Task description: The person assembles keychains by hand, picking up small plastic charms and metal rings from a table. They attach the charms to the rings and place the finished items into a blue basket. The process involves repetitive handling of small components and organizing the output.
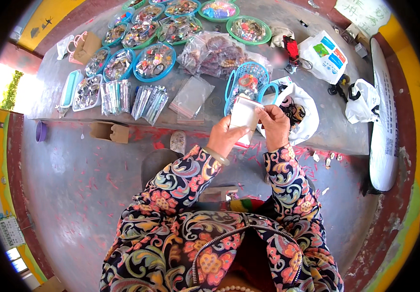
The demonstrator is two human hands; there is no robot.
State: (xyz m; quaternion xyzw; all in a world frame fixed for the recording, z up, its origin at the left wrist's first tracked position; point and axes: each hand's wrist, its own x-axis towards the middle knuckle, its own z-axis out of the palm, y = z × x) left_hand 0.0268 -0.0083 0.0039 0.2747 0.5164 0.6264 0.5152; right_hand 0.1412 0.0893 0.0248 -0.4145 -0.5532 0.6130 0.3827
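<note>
My left hand (222, 139) is closed around a small white rectangular packet (243, 115), its thumb lying across the lower part. At the packet's upper right edge, the thumb and fingers of my right hand (274, 127) are pressed together in a pinch. Whether a card or flap sits between those fingertips is too small to tell. Just beyond the packet stands a blue plastic basket (251, 71) with handles, holding small colourful items. Beside my right hand lies an open white plastic bag (308, 125) with dark cord-like items inside.
Several round trays, such as a blue one (154, 75) and a green one (249, 43), hold trinkets. Bundles of pens (150, 104), clear bags (192, 99) and bagged beads (214, 53) lie on the grey platform (336, 127). A cardboard box (109, 132) sits by its front edge.
</note>
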